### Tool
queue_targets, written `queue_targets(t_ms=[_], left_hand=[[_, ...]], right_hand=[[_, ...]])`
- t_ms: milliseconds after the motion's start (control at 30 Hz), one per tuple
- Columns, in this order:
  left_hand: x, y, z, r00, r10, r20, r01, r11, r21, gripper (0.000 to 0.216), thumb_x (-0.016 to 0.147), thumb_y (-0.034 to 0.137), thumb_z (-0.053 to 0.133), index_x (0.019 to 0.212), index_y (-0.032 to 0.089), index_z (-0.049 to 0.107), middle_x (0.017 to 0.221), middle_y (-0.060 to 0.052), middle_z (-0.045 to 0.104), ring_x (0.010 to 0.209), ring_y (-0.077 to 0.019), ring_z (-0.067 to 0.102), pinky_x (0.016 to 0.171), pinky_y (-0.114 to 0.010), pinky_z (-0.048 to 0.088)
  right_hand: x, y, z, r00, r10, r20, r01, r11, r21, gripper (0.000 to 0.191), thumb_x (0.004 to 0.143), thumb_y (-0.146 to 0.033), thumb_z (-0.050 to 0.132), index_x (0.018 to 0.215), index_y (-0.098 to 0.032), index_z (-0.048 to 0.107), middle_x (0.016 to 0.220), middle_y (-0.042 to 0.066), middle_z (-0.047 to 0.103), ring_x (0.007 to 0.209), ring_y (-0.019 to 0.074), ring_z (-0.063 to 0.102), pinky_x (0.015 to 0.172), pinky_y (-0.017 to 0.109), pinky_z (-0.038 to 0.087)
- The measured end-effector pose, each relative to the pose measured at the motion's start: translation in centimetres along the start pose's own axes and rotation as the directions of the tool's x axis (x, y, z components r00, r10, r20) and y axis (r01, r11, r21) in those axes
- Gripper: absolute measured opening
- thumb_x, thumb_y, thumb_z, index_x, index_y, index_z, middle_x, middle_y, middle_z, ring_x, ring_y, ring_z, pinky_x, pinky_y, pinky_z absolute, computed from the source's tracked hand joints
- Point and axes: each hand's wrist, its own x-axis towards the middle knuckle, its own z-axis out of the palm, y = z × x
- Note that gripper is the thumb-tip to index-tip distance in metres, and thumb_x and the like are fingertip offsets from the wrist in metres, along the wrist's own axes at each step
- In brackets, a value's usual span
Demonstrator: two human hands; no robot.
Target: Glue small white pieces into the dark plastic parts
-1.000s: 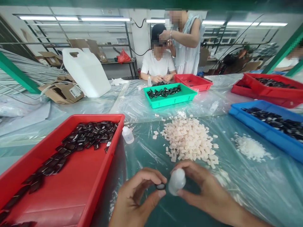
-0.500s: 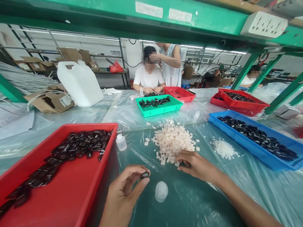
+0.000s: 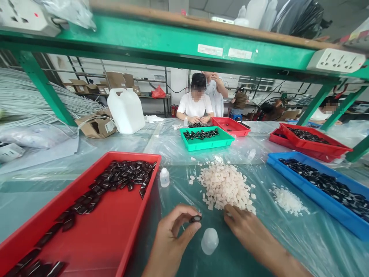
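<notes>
My left hand is closed, pinching a small glossy black part between thumb and fingertips, its pale oval face showing. Just right of it, my right hand is at the near edge of a heap of small cream-white pieces. The right fingers are curled together and pointed down; whatever is between them is hidden. Between the hands and a little closer to me, a translucent white domed container stands on the plastic-covered table.
A red tray of black parts fills the left side, with a small white bottle beside it. Right are a small white heap and a blue tray. A green tray stands ahead, and a green beam crosses above.
The view has tilted up and turned left. My right hand has drawn slightly back from the heap, closer to the left hand, which keeps its hold on the black part.
</notes>
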Motion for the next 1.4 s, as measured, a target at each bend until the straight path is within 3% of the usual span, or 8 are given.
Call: queue_targets(t_ms=[133, 267, 433, 633, 700, 933, 1167, 1400], left_hand=[[0.0, 0.0, -0.1, 1.000, 0.008, -0.001, -0.008, 1.000, -0.010, 0.007, 0.082, 0.024, 0.079, 0.082, 0.023, 0.072, 0.084, -0.001, 0.073, 0.084, -0.0192, 0.069, 0.080, -0.025, 0.054], [0.0, 0.1, -0.1, 1.000, 0.012, 0.012, -0.011, 1.000, -0.023, 0.004, 0.083, 0.023, 0.077, 0.082, 0.024, 0.073, 0.085, -0.001, 0.073, 0.084, -0.0185, 0.068, 0.081, -0.025, 0.053], [-0.4, 0.0, 0.1, 0.999, 0.010, 0.038, -0.009, 1.000, -0.027, 0.002, 0.085, 0.023, 0.075, 0.084, 0.024, 0.074, 0.088, -0.001, 0.073, 0.087, -0.0193, 0.068, 0.082, -0.025, 0.053], [-0.4, 0.6, -0.2, 0.995, 0.045, 0.085, -0.045, 0.999, 0.006, 0.003, 0.087, 0.022, 0.075, 0.087, 0.025, 0.076, 0.086, -0.001, 0.072, 0.085, -0.0194, 0.068, 0.080, -0.026, 0.054], [-0.3, 0.8, -0.5, 0.993, 0.065, 0.098, -0.067, 0.998, 0.009, 0.001, 0.087, 0.024, 0.075, 0.088, 0.025, 0.076, 0.087, -0.001, 0.072, 0.085, -0.0198, 0.068, 0.080, -0.027, 0.055], [-0.4, 1.3, -1.0, 0.992, 0.082, 0.096, -0.079, 0.996, -0.036, 0.003, 0.087, 0.023, 0.077, 0.089, 0.024, 0.077, 0.081, 0.001, 0.066, 0.077, -0.0157, 0.063, 0.073, -0.024, 0.054], [-0.9, 1.4, -0.3, 0.997, 0.046, 0.057, -0.040, 0.994, -0.101, 0.003, 0.085, 0.024, 0.078, 0.084, 0.022, 0.077, 0.074, 0.002, 0.060, 0.064, -0.0130, 0.059, 0.062, -0.023, 0.053], [-1.1, 1.3, -0.8, 0.998, 0.054, 0.009, -0.054, 0.998, -0.041, 0.002, 0.086, 0.023, 0.076, 0.085, 0.023, 0.078, 0.076, 0.002, 0.068, 0.065, -0.0133, 0.062, 0.062, -0.020, 0.053]], right_hand=[[0.0, 0.9, 0.4, 0.998, 0.050, -0.035, -0.044, 0.990, 0.137, 0.057, 0.068, 0.017, 0.042, 0.109, -0.013, 0.069, 0.114, 0.017, 0.068, 0.077, 0.0279, 0.071, 0.062, 0.036, 0.052], [-0.1, 2.8, -1.0, 0.990, 0.126, -0.055, -0.090, 0.897, 0.433, 0.029, 0.094, 0.000, 0.043, 0.103, -0.019, 0.064, 0.107, 0.011, 0.066, 0.080, 0.0232, 0.068, 0.065, 0.034, 0.052], [-0.2, 2.9, -3.9, 0.978, 0.202, -0.057, -0.075, 0.590, 0.804, 0.019, 0.108, -0.034, 0.044, 0.102, -0.022, 0.057, 0.087, 0.003, 0.065, 0.076, 0.0173, 0.066, 0.066, 0.030, 0.058], [1.4, -2.7, -7.1, 0.951, 0.251, -0.180, 0.104, 0.289, 0.952, 0.014, 0.099, -0.038, 0.064, 0.097, -0.025, 0.068, 0.096, 0.004, 0.066, 0.081, 0.0164, 0.068, 0.068, 0.028, 0.061], [1.9, -4.5, -8.0, 0.933, 0.276, -0.230, 0.150, 0.283, 0.947, 0.007, 0.098, -0.032, 0.066, 0.098, -0.028, 0.072, 0.099, 0.003, 0.069, 0.088, 0.0165, 0.069, 0.072, 0.026, 0.059], [2.6, -7.1, -7.8, 0.824, 0.343, -0.451, 0.246, 0.500, 0.830, 0.015, 0.095, -0.017, 0.069, 0.099, -0.030, 0.074, 0.096, 0.001, 0.072, 0.087, 0.0153, 0.072, 0.073, 0.022, 0.056], [3.0, -7.6, -6.0, 0.806, 0.376, -0.457, 0.291, 0.421, 0.859, 0.021, 0.095, -0.013, 0.068, 0.104, -0.031, 0.074, 0.100, 0.003, 0.070, 0.091, 0.0184, 0.071, 0.076, 0.027, 0.056], [2.8, -8.7, -7.9, 0.873, 0.309, -0.377, 0.316, 0.232, 0.920, 0.018, 0.100, -0.024, 0.057, 0.111, -0.030, 0.070, 0.100, 0.004, 0.063, 0.091, 0.0180, 0.069, 0.078, 0.032, 0.059]])
